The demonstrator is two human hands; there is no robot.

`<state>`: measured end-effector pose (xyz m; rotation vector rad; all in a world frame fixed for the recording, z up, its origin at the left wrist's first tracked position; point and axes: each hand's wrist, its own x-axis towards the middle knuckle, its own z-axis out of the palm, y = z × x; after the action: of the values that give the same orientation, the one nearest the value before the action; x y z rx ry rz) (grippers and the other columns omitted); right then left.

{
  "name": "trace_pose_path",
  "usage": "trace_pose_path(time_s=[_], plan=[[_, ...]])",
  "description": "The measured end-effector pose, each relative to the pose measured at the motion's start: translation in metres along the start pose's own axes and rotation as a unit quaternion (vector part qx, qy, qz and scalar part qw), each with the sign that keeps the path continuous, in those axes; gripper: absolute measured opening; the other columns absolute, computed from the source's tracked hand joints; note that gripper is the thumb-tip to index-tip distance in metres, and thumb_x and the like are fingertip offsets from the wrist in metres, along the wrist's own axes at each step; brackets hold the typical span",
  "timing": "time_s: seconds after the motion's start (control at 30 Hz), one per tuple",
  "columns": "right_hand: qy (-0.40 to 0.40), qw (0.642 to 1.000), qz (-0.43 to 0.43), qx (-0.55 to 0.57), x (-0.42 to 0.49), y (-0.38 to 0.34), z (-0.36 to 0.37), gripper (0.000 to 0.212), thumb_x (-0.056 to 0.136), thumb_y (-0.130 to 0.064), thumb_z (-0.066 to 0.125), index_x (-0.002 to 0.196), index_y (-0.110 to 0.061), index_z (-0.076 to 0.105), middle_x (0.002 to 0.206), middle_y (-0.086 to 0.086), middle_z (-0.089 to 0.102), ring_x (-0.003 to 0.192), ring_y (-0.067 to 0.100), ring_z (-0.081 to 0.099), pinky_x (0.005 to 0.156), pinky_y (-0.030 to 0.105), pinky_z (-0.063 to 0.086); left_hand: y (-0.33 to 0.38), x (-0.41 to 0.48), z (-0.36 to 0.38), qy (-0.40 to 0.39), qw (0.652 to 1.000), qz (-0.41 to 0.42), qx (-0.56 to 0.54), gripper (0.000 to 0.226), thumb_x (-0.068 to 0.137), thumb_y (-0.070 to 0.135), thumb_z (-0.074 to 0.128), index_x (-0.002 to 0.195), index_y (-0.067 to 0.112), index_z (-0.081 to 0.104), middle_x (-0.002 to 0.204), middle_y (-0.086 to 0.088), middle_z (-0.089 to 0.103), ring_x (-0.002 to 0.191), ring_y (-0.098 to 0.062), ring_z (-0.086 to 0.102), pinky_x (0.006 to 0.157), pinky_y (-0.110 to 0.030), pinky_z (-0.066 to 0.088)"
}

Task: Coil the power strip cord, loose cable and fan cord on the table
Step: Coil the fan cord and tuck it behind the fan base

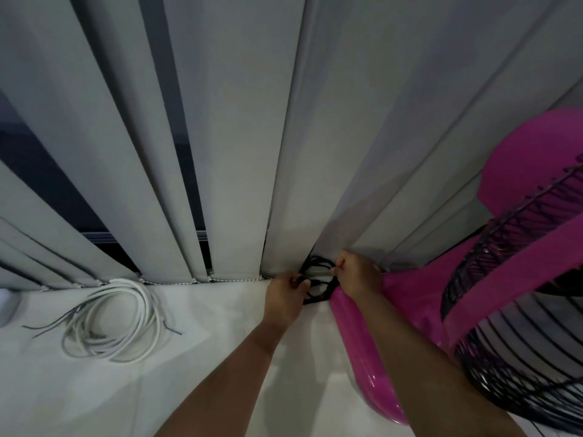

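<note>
A black fan cord point(318, 280) is gathered into small loops at the far edge of the white table point(205, 357), close to the blinds. My left hand point(285, 298) grips the left side of the loops. My right hand point(356, 274) pinches their right side. The cord belongs to the pink fan point(473, 279) at the right, whose black wire grille point(520, 326) faces me. A white cable point(113, 323) lies coiled on the table at the left, with dark thin ends sticking out. No power strip shows.
Grey vertical blinds point(236, 152) hang along the table's far edge, with dark window gaps at the left. The fan's glossy pink base point(366, 357) sits under my right forearm. A pale rounded object point(8, 307) sits at the far left edge.
</note>
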<state>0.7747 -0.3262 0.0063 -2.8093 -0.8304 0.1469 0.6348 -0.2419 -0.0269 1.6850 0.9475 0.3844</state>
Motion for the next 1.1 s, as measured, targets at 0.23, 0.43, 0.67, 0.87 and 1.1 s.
trace_pose_path(time_s=[0.23, 0.43, 0.67, 0.87, 1.1], plan=[[-0.005, 0.982, 0.002, -0.191, -0.011, -0.021, -0.008, 0.020, 0.091, -0.016, 0.053, 0.102, -0.017, 0.069, 0.101, 0.009, 0.072, 0.099, 0.028, 0.065, 0.087, 0.035, 0.046, -0.001, -0.003, 0.004, -0.007, 0.991, 0.024, 0.135, 0.030, 0.089, 0.026, 0.060, 0.112, 0.010, 0.050, 0.115, -0.014, 0.059, 0.102, -0.034, 0.059, 0.077, -0.033, 0.044], [-0.010, 0.984, -0.018, -0.177, -0.029, -0.014, -0.003, 0.030, 0.098, -0.027, 0.042, 0.114, -0.020, 0.066, 0.111, 0.007, 0.069, 0.110, 0.026, 0.057, 0.094, 0.038, 0.036, 0.004, 0.003, -0.005, -0.017, 0.988, 0.000, 0.155, 0.049, 0.085, 0.037, 0.065, 0.119, 0.007, 0.048, 0.123, -0.022, 0.048, 0.107, -0.040, 0.056, 0.082, -0.041, 0.046], [0.135, 0.980, -0.075, -0.128, -0.062, -0.005, 0.011, 0.043, 0.084, -0.036, 0.065, 0.120, -0.015, 0.064, 0.110, 0.002, 0.071, 0.098, 0.024, 0.063, 0.090, 0.041, 0.041, -0.002, -0.010, -0.013, -0.028, 0.983, 0.072, 0.166, 0.068, 0.073, 0.056, 0.068, 0.123, 0.013, 0.049, 0.122, -0.009, 0.048, 0.110, -0.028, 0.055, 0.081, -0.038, 0.047], [0.165, 0.970, -0.135, -0.120, -0.075, -0.002, 0.016, 0.052, 0.078, -0.024, 0.068, 0.128, -0.015, 0.058, 0.122, -0.001, 0.065, 0.104, 0.021, 0.059, 0.092, 0.044, 0.041, -0.008, -0.016, -0.012, -0.040, 0.977, 0.077, 0.192, 0.079, 0.071, 0.049, 0.074, 0.136, 0.020, 0.040, 0.131, -0.003, 0.042, 0.117, -0.023, 0.052, 0.085, -0.036, 0.049], [-0.014, 0.977, -0.079, -0.195, -0.060, -0.005, 0.014, 0.057, 0.091, -0.029, 0.049, 0.145, -0.024, 0.034, 0.152, -0.008, 0.036, 0.135, 0.017, 0.032, 0.109, 0.052, 0.017, -0.011, -0.012, -0.009, -0.058, 0.961, 0.074, 0.260, 0.075, 0.077, 0.044, 0.068, 0.140, 0.023, 0.034, 0.129, -0.003, 0.042, 0.116, -0.023, 0.051, 0.081, -0.036, 0.048]])
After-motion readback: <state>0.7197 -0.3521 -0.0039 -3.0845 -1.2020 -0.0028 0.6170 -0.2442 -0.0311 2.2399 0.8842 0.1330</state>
